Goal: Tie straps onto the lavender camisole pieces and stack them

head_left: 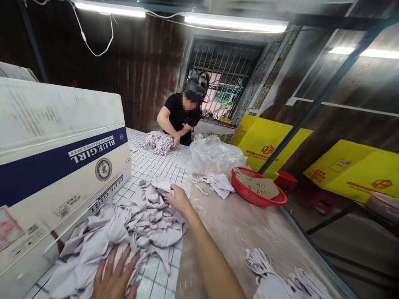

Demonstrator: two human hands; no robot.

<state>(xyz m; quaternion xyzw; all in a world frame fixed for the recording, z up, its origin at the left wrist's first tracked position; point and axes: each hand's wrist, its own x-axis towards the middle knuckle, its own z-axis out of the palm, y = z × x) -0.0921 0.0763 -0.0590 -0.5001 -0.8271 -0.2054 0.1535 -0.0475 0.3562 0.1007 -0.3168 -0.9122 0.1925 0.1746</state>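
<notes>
A loose heap of pale lilac-grey cloth pieces lies on the table in front of me, crumpled and overlapping. My left hand rests on the near part of the heap, palm down with fingers spread. At the far right side of the heap, my right hand has its thumb and fingers closed on a cloth piece; its fingertips are partly hidden. Nearer to me on the right lie bundles of similar cloth with thin straps. A few more cloth pieces lie beyond my right hand.
A large Blue Girl beer carton stands along the left. A red basket holding written-on cardboard sits at the right table edge, near clear plastic bags. Across the table, a co-worker handles a strap bundle. Yellow boxes stand beyond.
</notes>
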